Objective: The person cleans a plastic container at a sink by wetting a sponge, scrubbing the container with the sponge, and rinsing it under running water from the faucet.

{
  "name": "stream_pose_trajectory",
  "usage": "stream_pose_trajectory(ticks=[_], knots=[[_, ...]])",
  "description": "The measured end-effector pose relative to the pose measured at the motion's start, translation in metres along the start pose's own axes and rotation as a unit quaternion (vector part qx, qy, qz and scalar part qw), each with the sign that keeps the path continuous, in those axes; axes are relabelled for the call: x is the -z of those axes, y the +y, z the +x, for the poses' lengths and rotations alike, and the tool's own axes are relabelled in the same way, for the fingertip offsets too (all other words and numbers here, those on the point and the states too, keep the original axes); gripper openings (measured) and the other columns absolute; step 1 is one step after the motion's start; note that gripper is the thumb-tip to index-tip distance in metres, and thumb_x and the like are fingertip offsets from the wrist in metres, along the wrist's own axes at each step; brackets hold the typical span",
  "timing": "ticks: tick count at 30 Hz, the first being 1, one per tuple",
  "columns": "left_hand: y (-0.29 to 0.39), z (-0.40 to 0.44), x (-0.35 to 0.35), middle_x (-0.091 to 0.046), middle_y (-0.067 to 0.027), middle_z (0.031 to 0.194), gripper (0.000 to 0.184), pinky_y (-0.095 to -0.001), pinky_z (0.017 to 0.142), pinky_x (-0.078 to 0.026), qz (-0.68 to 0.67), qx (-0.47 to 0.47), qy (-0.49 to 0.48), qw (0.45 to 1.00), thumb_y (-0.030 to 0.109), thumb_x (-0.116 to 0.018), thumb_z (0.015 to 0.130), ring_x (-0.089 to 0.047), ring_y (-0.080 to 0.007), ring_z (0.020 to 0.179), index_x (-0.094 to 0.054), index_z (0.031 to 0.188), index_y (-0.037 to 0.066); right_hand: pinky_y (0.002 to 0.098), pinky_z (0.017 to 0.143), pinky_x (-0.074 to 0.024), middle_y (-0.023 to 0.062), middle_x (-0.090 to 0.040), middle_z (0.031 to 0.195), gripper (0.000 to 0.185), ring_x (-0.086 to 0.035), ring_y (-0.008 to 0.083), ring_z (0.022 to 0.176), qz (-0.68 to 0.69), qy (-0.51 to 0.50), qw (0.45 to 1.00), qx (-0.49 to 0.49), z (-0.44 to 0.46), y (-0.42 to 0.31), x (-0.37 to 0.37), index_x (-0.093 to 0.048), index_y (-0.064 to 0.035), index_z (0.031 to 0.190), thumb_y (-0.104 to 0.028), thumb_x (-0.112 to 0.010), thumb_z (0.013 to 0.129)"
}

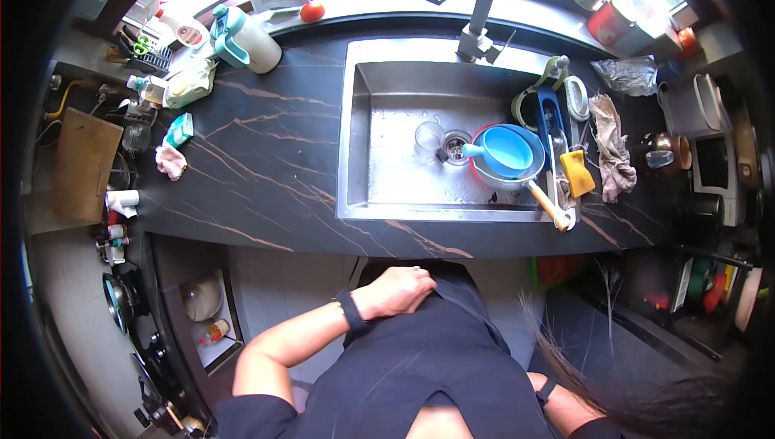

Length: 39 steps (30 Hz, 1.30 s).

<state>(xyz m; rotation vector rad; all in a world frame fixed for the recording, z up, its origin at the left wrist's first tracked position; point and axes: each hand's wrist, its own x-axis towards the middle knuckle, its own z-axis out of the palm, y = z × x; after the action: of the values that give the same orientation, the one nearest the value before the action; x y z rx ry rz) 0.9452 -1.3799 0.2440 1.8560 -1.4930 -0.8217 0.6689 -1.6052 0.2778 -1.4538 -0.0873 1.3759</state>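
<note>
My left hand [400,289] rests at my waist against my dark shirt [404,366], with its fingers curled; what they hold, if anything, is hidden. My right hand is hidden beside my body; only the forearm and a dark wristband [546,390] show. In front of me is a steel sink [387,197]. In it, a clear glass [429,140] is near the drain [458,148]. A blue bowl with a short handle [507,152] sits inside a pan with a wooden handle [551,206]. Neither hand touches the things in the sink.
A faucet [476,15] rises behind the sink. A yellow sponge [577,173] and a crumpled cloth [613,148] lie to the right. Leftward on the dark counter [266,156] are a large bottle [252,42], a blue packet [179,128] and a pink cloth [170,161]. A tomato [312,12] sits on the sill.
</note>
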Motion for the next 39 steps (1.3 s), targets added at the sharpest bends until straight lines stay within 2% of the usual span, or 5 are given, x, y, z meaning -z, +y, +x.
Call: stream_pose_trajectory(ticks=[4, 11, 16, 25, 39], knots=[[-0.011, 0.011, 0.006, -0.060, -0.0089, 0.081, 0.014, -0.0346, 0.073, -0.050, -0.049, -0.017, -0.036, 0.998, 0.018, -0.062, 0.082, -0.060, -0.0262, 0.079, -0.062, 0.089, 0.006, 0.0315, 0.066, -0.0514, 0.0111, -0.066, 0.070, 0.017, -0.066, 0.0213, 0.071, 0.002, -0.144, 0.987, 0.075, 0.030, 0.034, 0.041, -0.068, -0.0008, 0.084, -0.014, -0.064, 0.075], [-0.018, -0.045, 0.021, -0.064, -0.0092, 0.084, 0.019, -0.0291, 0.072, -0.049, -0.212, 0.239, 0.135, 0.938, 0.019, -0.061, 0.087, -0.061, -0.0178, 0.079, -0.066, 0.095, 0.003, 0.0328, 0.062, -0.0506, 0.0149, -0.063, 0.073, 0.016, -0.065, 0.0247, 0.067, -0.138, 0.703, 0.697, 0.021, -0.042, -0.008, 0.217, -0.062, -0.0009, 0.090, -0.008, -0.061, 0.076], [-0.041, -0.107, -0.001, -0.064, -0.0063, 0.086, 0.022, -0.0237, 0.070, -0.050, -0.313, 0.348, 0.330, 0.819, 0.016, -0.054, 0.093, -0.060, -0.0109, 0.076, -0.064, 0.097, -0.003, 0.0478, 0.103, -0.0324, 0.0244, -0.030, 0.140, 0.072, -0.031, 0.0432, 0.126, -0.254, 0.697, 0.624, -0.245, -0.027, 0.062, 0.297, -0.028, -0.0164, 0.142, -0.034, -0.063, 0.082], [-0.061, -0.195, -0.113, -0.067, -0.0109, 0.095, 0.027, -0.0310, 0.080, -0.047, -0.289, 0.451, -0.023, 0.844, 0.012, -0.057, 0.081, -0.062, -0.0200, 0.088, -0.062, 0.106, 0.002, 0.0420, 0.082, -0.0475, 0.0208, -0.061, 0.093, 0.051, -0.059, 0.0373, 0.092, -0.316, 0.668, 0.653, -0.164, -0.076, 0.061, 0.347, -0.058, -0.0080, 0.115, -0.012, -0.063, 0.064], [-0.050, -0.191, -0.207, -0.067, -0.0142, 0.094, 0.030, -0.0335, 0.082, -0.047, -0.227, 0.550, -0.027, 0.803, 0.020, -0.058, 0.084, -0.063, -0.0250, 0.091, -0.062, 0.106, 0.000, 0.0223, 0.067, -0.0376, -0.0034, -0.050, 0.078, 0.024, -0.045, 0.0059, 0.075, -0.083, 0.756, 0.637, 0.125, -0.281, -0.093, 0.364, -0.057, -0.0022, 0.102, -0.018, -0.051, 0.084]])
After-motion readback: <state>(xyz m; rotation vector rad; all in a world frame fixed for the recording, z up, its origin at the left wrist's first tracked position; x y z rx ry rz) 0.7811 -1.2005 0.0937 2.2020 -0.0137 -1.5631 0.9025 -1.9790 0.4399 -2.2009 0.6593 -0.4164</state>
